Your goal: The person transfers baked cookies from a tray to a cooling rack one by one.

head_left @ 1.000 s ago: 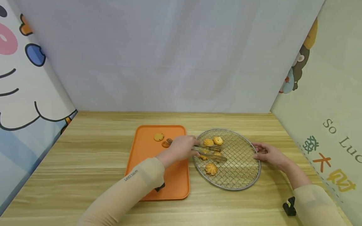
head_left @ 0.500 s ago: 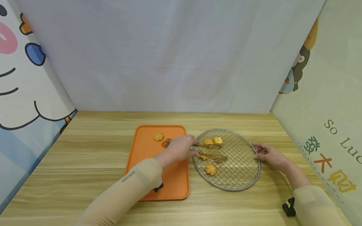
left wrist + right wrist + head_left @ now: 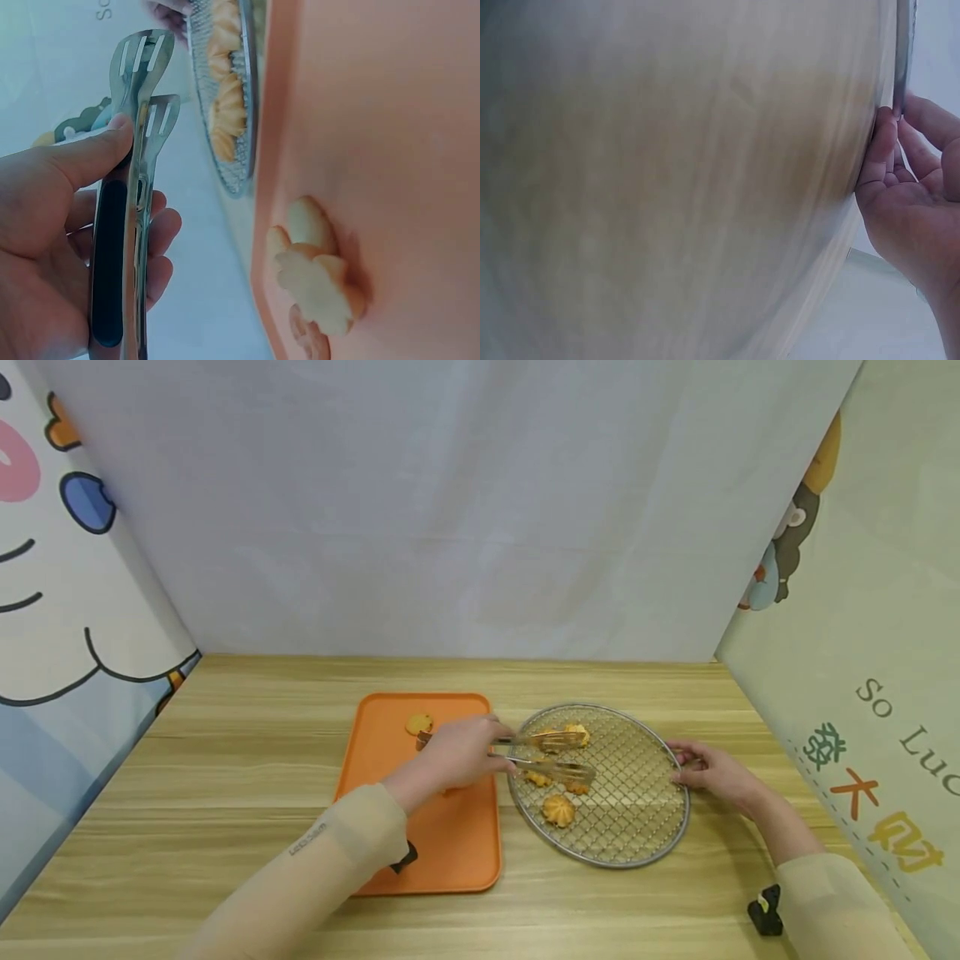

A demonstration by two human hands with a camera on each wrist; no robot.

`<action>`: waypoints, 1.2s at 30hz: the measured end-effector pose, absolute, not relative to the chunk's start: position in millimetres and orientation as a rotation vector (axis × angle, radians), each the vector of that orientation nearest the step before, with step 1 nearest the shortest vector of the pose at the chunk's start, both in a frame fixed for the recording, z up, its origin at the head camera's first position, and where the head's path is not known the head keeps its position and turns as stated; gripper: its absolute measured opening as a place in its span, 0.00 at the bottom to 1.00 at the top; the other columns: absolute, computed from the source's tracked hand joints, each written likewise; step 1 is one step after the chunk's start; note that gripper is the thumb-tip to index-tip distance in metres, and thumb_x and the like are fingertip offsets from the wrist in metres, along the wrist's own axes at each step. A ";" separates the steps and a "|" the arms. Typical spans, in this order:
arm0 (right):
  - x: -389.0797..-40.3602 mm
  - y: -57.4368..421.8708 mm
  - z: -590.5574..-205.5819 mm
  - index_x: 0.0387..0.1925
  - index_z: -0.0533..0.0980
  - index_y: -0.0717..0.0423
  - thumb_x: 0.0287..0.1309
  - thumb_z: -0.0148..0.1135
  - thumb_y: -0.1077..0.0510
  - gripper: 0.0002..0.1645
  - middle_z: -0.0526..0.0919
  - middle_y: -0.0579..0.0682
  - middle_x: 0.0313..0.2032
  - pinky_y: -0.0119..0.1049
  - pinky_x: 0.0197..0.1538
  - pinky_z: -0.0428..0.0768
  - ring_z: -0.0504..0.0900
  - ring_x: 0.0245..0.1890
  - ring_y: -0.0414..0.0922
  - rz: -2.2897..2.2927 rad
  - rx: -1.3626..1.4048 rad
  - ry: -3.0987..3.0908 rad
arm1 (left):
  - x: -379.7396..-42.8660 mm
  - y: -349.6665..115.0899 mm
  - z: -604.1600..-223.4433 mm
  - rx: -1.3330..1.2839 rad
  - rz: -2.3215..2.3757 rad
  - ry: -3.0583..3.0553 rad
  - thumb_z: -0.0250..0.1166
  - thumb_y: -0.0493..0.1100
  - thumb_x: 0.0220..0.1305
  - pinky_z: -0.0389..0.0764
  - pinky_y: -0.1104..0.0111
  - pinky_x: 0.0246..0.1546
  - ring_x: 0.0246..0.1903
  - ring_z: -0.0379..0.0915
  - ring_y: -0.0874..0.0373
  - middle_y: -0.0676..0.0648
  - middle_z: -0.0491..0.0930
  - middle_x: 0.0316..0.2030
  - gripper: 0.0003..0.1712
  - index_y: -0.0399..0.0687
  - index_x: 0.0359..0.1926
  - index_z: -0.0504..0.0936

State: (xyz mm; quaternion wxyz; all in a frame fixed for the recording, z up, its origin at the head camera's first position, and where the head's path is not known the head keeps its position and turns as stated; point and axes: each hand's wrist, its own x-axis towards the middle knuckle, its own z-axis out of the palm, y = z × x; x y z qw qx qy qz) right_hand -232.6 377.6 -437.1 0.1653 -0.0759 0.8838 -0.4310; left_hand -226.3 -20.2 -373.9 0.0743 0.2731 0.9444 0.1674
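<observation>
My left hand (image 3: 453, 753) grips metal tongs (image 3: 557, 769) above the right side of an orange tray (image 3: 480, 860). The slotted tong ends reach over the left part of a round wire rack (image 3: 637, 802). In the left wrist view the tongs (image 3: 112, 262) stand slightly apart with nothing seen between them. Several swirled cookies (image 3: 558, 811) lie on the rack, some partly hidden by the tongs. More cookies (image 3: 315, 289) lie on the tray, partly covered by my left hand in the head view. My right hand (image 3: 712, 772) pinches the rack's right rim, thumb and fingers around it.
A round flat cookie (image 3: 419, 723) lies toward the tray's back. Tray and rack stand side by side on a wood-grain table (image 3: 247, 777). A pale curtain (image 3: 450, 527) closes off the back, and printed panels stand at both sides.
My left hand and the tongs have shifted a little to the left, and the tong ends have lifted slightly from the cookies. My right hand stays on the rack rim.
</observation>
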 end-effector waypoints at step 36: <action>-231.6 378.2 -436.3 0.66 0.56 0.73 0.60 0.61 0.60 0.39 0.69 0.64 0.48 0.25 0.40 0.74 0.72 0.38 0.37 -1.262 -0.225 2.521 | -212.9 -101.4 -317.9 0.698 0.741 3.047 0.66 0.57 0.57 0.75 0.65 0.33 0.33 0.73 0.58 0.49 0.77 0.53 0.31 0.52 0.60 0.75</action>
